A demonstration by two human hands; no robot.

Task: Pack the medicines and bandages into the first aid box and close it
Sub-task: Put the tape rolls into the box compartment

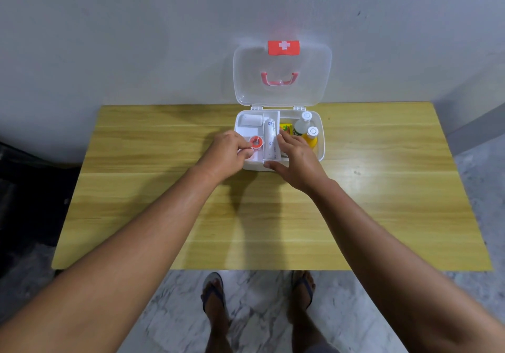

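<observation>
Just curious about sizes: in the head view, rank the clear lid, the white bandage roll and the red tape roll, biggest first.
1. clear lid
2. white bandage roll
3. red tape roll, pinched by the left hand

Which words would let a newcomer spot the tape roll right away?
Find the open first aid box at the table's far edge, its lid up against the wall. Look in its front left compartment, just beside the left hand's fingertips. The tape roll is a small red-orange ring; the bandage behind it and the long roll beside it are white.
</observation>
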